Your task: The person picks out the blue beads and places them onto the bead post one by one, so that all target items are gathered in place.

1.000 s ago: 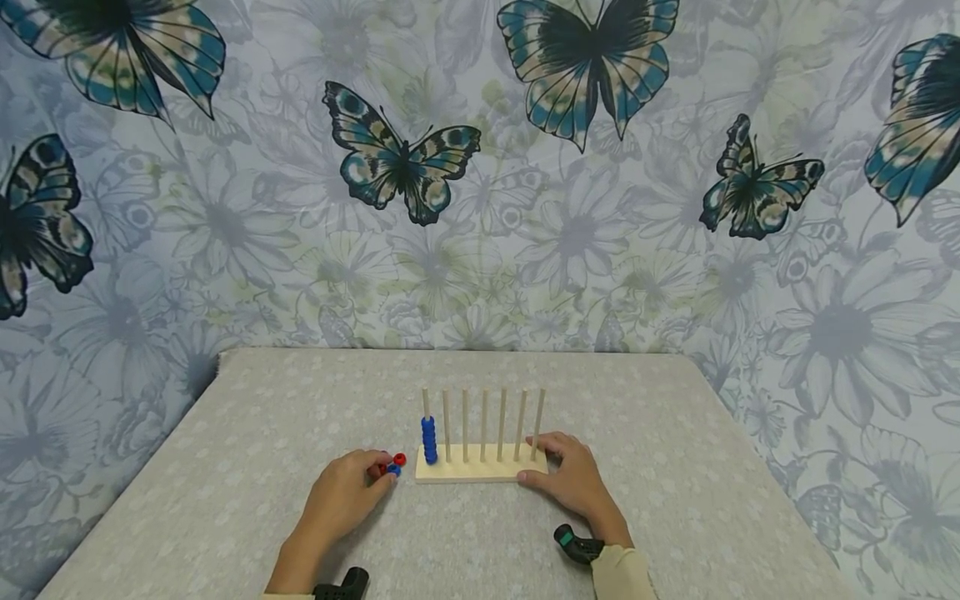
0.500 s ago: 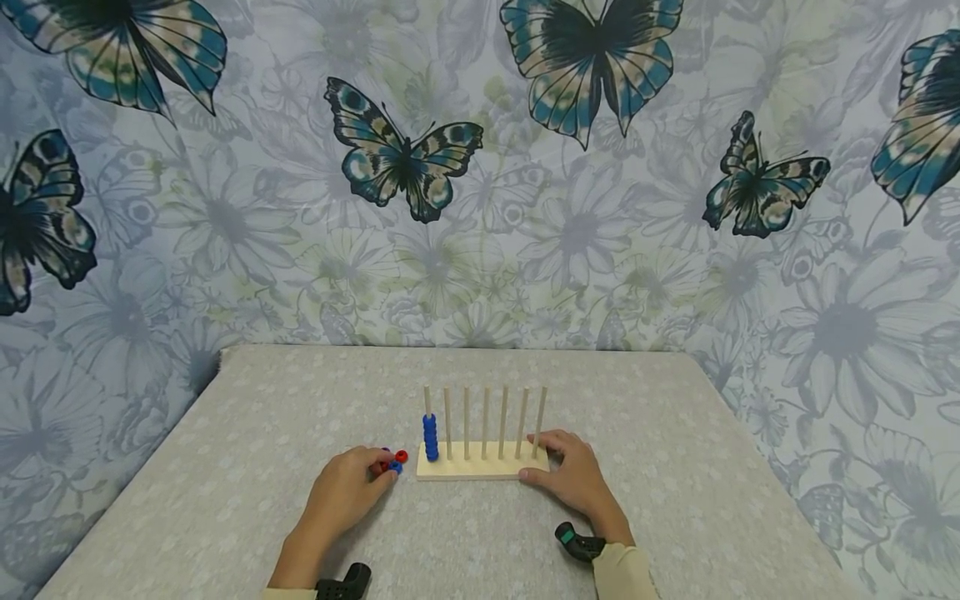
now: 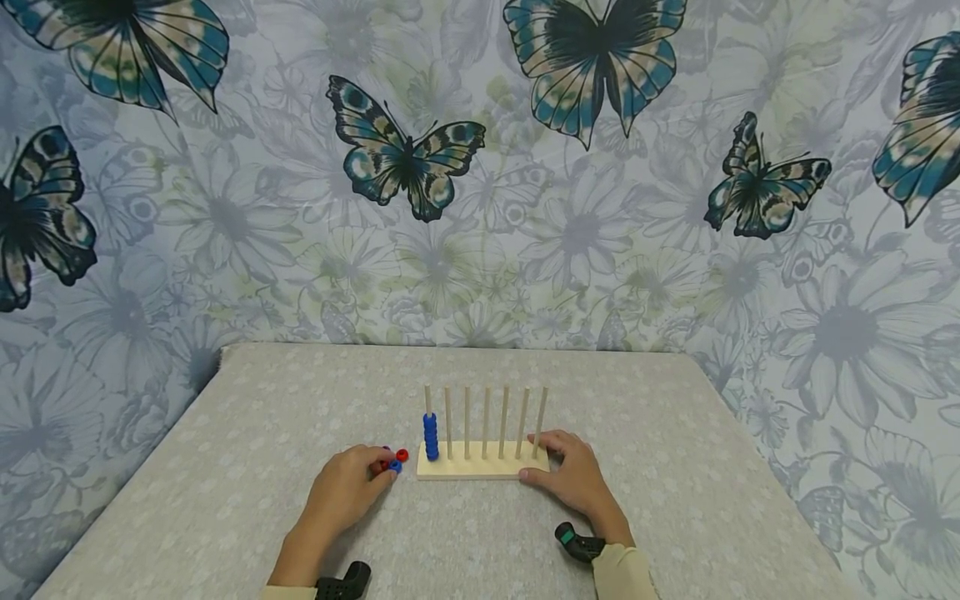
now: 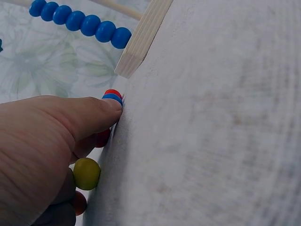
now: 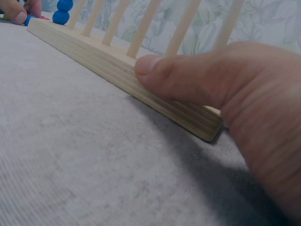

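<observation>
A wooden peg stand (image 3: 480, 472) with a row of upright pegs stands on the table; blue beads (image 3: 430, 437) are stacked on its leftmost peg. My right hand (image 3: 572, 477) grips the stand's right end, thumb on the front edge and fingers behind. Left of the stand, my left hand (image 3: 348, 487) curls round a small group of loose beads. Its thumb touches a blue bead (image 4: 112, 99) in the left wrist view. A yellow bead (image 4: 87, 173) and an orange bead (image 4: 80, 203) sit under that hand. A red bead (image 3: 402, 456) lies just beyond its fingertips.
A pale patterned cloth covers the table (image 3: 675, 467). Behind it rises a wall covering (image 3: 480, 275) with butterflies and flowers. Dark straps (image 3: 577, 543) with small devices are on both wrists.
The whole head view shifts slightly. Both hands, the peg stand and the beads keep their places relative to each other.
</observation>
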A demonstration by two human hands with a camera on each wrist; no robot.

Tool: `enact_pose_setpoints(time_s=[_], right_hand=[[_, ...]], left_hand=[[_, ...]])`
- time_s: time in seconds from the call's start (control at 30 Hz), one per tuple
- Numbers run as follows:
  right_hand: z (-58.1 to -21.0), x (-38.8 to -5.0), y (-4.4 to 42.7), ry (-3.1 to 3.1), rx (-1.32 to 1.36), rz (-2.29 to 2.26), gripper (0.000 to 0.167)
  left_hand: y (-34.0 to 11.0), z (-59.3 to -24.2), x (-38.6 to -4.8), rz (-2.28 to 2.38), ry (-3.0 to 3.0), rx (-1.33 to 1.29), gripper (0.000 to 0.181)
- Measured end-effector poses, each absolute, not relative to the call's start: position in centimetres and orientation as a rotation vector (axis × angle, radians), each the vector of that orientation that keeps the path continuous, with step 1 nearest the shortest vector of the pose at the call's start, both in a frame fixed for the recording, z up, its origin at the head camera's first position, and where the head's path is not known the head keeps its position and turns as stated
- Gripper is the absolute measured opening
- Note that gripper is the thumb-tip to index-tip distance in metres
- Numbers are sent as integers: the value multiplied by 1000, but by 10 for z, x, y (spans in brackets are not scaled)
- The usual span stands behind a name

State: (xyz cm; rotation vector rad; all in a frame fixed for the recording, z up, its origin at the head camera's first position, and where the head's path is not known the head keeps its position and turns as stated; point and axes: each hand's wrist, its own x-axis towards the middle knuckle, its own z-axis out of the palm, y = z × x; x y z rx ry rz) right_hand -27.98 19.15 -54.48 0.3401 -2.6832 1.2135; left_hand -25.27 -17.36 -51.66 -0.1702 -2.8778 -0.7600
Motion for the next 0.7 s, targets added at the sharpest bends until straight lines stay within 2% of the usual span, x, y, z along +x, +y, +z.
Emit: enact_pose_setpoints(time_s=[0.7], right_hand=[[-546, -279, 192, -2652, 365, 1178, 59]], left_hand=[[-173, -513, -251, -764, -2900, -159, 22]])
